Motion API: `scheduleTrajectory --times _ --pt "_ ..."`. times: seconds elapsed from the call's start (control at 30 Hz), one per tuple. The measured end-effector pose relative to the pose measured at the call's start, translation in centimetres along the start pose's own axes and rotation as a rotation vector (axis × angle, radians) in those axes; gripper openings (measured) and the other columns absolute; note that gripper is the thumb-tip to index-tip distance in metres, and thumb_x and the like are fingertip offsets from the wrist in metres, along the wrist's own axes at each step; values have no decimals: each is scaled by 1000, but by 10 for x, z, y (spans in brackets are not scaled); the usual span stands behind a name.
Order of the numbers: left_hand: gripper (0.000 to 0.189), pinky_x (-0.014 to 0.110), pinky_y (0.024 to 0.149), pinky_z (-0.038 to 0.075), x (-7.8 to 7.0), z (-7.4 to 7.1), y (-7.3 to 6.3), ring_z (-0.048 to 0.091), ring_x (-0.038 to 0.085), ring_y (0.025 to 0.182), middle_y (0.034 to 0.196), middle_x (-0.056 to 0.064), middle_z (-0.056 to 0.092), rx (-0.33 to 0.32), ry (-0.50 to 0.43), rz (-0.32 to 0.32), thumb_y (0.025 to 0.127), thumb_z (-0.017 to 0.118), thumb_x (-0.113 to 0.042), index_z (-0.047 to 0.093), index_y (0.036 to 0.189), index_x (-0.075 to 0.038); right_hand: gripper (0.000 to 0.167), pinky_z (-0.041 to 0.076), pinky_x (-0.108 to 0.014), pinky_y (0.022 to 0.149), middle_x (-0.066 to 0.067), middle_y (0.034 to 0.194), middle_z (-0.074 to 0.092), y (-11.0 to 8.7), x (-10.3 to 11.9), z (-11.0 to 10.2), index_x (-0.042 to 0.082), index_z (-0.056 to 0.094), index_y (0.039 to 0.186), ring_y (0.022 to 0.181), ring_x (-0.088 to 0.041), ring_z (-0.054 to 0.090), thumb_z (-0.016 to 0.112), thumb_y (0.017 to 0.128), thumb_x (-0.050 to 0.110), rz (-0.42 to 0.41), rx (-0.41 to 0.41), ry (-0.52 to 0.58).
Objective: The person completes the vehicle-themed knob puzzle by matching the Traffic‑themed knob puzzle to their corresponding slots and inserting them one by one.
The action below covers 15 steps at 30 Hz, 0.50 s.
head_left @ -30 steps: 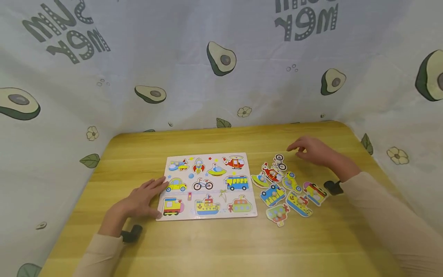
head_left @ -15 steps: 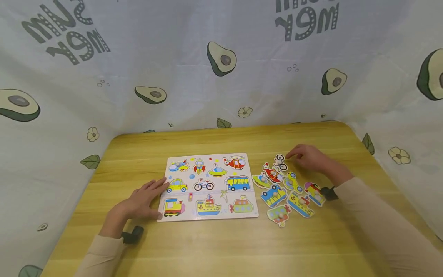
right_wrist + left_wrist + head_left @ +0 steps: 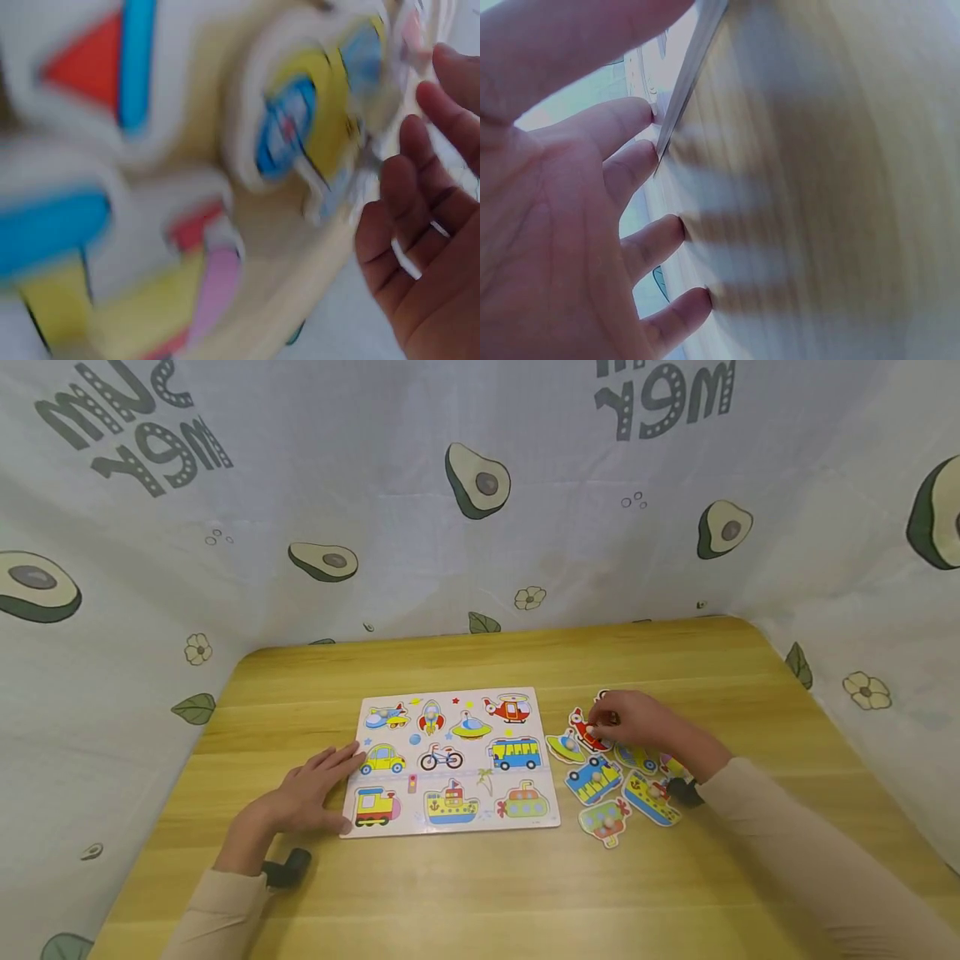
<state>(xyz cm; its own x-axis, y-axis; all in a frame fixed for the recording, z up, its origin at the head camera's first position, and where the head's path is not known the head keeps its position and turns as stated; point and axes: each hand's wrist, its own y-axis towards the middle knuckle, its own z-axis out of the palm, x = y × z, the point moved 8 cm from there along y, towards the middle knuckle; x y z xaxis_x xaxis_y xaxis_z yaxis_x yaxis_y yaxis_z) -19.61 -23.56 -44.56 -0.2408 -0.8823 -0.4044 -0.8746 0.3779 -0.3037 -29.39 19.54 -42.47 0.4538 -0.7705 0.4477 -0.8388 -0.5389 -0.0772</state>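
Whole puzzle board (image 3: 474, 757) only in head view

The left grip (image 3: 309, 791) lies spread; the right grip (image 3: 637, 723) is partly curled.

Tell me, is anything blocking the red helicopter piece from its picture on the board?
Nothing visible does: bare table lies between the helicopter piece and its picture on the board. The saucer piece lies just beside that path.

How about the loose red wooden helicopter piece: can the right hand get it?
Probably yes. The right hand is at the pale knob on top of the helicopter piece, and no other piece seems to cover that knob.
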Motion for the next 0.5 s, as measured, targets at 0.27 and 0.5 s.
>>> scheduleTrajectory --times 0.27,0.5 --pt "96 77 107 22 1 4 -2 19 49 148 165 11 24 2 -2 -1 74 81 -33 34 155 -15 14 40 -27 64 0 83 58 -1 1 11 9 73 98 70 -12 46 71 91 20 16 -16 -28" --pt "95 78 107 22 1 1 -2 19 49 148 165 11 24 -16 0 13 74 80 -32 34 155 -15 16 42 -28 67 -1 87 59 -1 -1 11 10 73 102 74 -13 47 70 92 22 76 4 -13"
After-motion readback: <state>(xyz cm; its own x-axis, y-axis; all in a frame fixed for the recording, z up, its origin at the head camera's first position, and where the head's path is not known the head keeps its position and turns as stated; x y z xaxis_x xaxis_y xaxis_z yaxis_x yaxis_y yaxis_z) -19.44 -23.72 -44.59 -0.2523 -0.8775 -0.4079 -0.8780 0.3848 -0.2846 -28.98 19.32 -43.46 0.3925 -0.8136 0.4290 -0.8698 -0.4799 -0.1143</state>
